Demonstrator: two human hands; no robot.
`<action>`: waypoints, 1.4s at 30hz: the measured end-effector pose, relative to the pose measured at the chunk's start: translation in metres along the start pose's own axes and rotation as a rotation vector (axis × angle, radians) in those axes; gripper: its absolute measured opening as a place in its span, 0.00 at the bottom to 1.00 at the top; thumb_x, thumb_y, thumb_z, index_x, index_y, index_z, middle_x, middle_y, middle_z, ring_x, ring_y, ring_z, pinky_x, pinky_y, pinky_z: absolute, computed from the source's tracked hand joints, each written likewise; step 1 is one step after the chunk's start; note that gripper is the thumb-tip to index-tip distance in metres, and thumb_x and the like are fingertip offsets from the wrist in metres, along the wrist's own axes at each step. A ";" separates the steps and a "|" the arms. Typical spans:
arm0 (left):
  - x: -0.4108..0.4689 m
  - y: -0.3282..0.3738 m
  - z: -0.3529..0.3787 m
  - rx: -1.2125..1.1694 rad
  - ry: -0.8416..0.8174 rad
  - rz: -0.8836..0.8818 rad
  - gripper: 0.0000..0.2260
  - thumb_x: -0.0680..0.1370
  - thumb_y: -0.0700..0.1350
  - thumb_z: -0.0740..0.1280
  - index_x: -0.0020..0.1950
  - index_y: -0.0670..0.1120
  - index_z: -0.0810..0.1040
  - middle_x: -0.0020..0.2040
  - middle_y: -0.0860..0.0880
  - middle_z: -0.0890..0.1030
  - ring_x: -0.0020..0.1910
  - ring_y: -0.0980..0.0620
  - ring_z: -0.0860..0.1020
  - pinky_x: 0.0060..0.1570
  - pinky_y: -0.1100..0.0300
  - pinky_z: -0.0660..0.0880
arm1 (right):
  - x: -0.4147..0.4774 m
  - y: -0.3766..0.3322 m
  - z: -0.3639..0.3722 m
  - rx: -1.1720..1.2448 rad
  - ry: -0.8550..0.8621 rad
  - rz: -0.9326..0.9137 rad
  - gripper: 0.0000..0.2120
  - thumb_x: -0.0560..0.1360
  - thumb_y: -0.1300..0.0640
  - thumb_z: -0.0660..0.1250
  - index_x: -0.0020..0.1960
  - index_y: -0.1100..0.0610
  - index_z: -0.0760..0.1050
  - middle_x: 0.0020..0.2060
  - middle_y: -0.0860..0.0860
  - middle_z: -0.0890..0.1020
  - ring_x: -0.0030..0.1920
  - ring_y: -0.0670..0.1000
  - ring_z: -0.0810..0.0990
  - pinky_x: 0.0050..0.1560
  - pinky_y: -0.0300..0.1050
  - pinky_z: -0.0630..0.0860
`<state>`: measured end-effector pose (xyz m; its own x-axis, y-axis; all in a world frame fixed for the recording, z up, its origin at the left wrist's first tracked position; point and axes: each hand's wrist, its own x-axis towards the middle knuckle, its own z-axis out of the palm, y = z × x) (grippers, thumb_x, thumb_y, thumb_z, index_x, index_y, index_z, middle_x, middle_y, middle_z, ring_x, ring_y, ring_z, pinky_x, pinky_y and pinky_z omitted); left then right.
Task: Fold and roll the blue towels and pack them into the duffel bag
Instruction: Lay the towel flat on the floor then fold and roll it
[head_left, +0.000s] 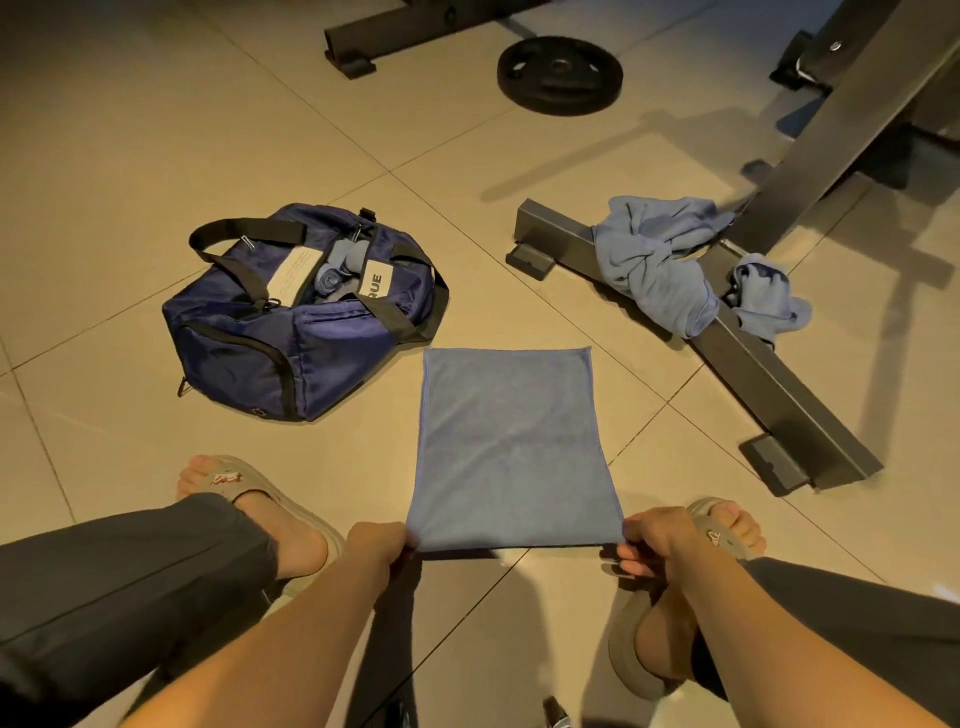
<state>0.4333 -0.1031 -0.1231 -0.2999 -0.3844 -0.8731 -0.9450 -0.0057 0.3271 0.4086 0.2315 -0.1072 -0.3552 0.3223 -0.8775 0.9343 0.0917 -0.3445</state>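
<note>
The towel (511, 452) lies flat on the floor (130, 130) as a smooth rectangle, long axis running away from me. All positions below are given from this towel.

1. My left hand (382, 543) is at the towel's near left corner, fingers curled, pinching the cloth.
2. My right hand (652, 540) is at the near right corner, fingers curled, pinching the cloth there.
3. The near edge spans straight between both hands; a shadow lies under it.
4. The bag (306, 317) sits just left of the towel's far left corner, unzipped on top. Rolled towels (332, 278) show inside the opening.
5. A heap (660, 260) of loose blue towels lies beyond the far right corner, draped over a steel bar (779, 384).
6. A weight plate (559, 74) lies flat well beyond the far edge.
7. My sandalled feet flank the near edge, one on each side.
</note>
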 end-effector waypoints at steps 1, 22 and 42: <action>-0.004 -0.002 -0.003 -0.001 -0.040 -0.055 0.06 0.73 0.30 0.68 0.37 0.34 0.75 0.31 0.41 0.76 0.27 0.45 0.74 0.30 0.59 0.70 | -0.001 0.001 -0.001 -0.026 -0.025 0.037 0.04 0.79 0.71 0.61 0.48 0.69 0.75 0.35 0.63 0.78 0.30 0.58 0.77 0.21 0.43 0.76; 0.031 0.136 0.005 -0.291 -0.024 0.114 0.03 0.74 0.36 0.63 0.43 0.39 0.76 0.34 0.42 0.75 0.25 0.51 0.71 0.23 0.64 0.69 | 0.018 -0.138 0.011 0.278 0.036 -0.183 0.10 0.74 0.74 0.59 0.48 0.70 0.79 0.34 0.61 0.79 0.20 0.50 0.75 0.22 0.36 0.74; 0.097 0.153 0.021 0.086 0.023 0.405 0.05 0.79 0.40 0.70 0.45 0.45 0.84 0.45 0.45 0.84 0.47 0.45 0.82 0.46 0.52 0.82 | 0.110 -0.165 0.054 -0.262 0.127 -0.482 0.09 0.70 0.67 0.71 0.47 0.57 0.78 0.38 0.52 0.79 0.40 0.54 0.77 0.42 0.44 0.71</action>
<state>0.2568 -0.1224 -0.1654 -0.6476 -0.3603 -0.6714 -0.7590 0.2273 0.6101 0.2139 0.2012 -0.1653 -0.7523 0.2953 -0.5889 0.6495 0.4819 -0.5881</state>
